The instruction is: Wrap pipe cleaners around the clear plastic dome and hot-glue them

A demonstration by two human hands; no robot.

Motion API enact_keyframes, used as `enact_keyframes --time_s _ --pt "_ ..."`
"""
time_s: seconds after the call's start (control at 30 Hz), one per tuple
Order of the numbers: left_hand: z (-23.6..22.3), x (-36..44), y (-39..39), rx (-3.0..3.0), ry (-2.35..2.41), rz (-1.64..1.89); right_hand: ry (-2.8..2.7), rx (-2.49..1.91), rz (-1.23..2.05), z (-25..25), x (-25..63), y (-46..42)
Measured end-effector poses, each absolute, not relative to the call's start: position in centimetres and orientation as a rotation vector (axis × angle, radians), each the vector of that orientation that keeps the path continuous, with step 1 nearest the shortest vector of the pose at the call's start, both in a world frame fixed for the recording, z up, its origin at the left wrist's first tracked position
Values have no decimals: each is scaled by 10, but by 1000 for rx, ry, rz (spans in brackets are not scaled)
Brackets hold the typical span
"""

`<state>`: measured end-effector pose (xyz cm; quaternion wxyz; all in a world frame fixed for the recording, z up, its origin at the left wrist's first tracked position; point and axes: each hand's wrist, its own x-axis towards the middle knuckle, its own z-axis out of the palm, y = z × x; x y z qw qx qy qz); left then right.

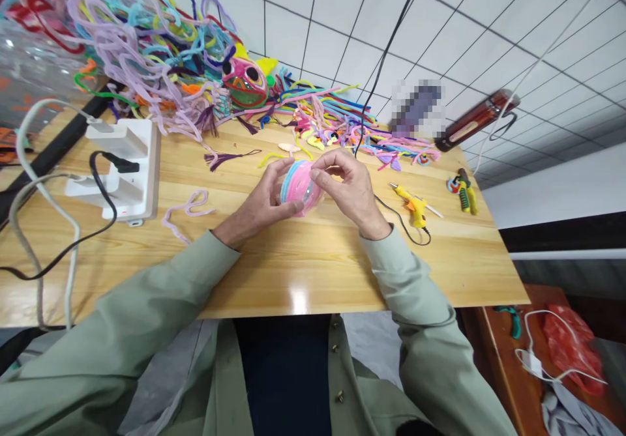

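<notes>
A round ball-like piece (299, 185), wrapped in pink and light blue pipe cleaners with a clear shiny patch showing, is held over the middle of the table. My left hand (267, 203) grips it from the left, thumb along its lower front. On its right side, my right hand (345, 185) has thumb and forefinger pinched together at the pink wrapping. Whatever lies between those fingertips is too small to make out. Behind the hands is a small pale oval piece (288, 147). A loose lilac pipe cleaner (188, 211) lies left of my left hand.
A yellow glue gun (415, 206) with a black cord lies to the right, pliers (464, 191) beyond it. At left stands a white power strip (132, 172) with cables. Pipe cleaners (122, 51) pile up behind, beside a pink fish-like figure (246, 81). A dark red flask (476, 120) lies back right.
</notes>
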<state>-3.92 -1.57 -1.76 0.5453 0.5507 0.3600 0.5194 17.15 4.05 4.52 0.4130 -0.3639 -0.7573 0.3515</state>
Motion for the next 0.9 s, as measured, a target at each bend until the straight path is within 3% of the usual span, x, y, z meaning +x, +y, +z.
enact_keyframes --time_s 0.9 --pt "-17 -39 -18 1428 893 1116 -1825 -1066 983 43 171 47"
